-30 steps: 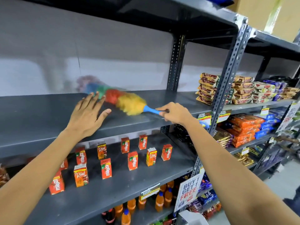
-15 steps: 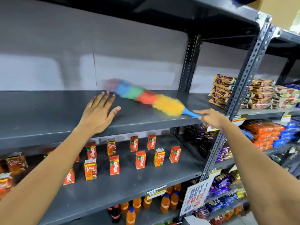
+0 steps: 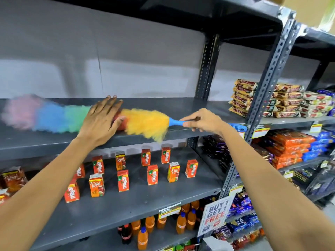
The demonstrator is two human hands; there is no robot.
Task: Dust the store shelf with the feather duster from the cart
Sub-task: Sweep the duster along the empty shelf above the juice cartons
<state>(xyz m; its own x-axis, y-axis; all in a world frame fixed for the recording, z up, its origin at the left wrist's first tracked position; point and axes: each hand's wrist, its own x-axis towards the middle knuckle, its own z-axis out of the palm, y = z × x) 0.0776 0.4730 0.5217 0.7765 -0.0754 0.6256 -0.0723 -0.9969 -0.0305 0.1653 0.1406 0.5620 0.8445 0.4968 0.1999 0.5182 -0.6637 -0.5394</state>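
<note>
A rainbow feather duster [image 3: 145, 124] lies along the grey metal shelf [image 3: 181, 105], its pink, blue and green end blurred out to the left. My right hand [image 3: 203, 120] is shut on its blue handle, with a coiled blue cord trailing behind the wrist. My left hand [image 3: 101, 122] rests flat on the shelf's front part, fingers spread, in front of the duster's red section and hiding it.
Small red juice cartons [image 3: 123, 180] stand on the shelf below, orange drink bottles [image 3: 181, 223] lower still. Stacked snack packets [image 3: 243, 96] fill the right bay behind a perforated upright post [image 3: 262, 98]. A "buy 1 get 1 free" sign [image 3: 215, 214] hangs at the lower right.
The duster has swept left along the shelf, its far end passing behind my left hand. My right hand followed leftward with the handle. The left hand stays flat on the shelf.
</note>
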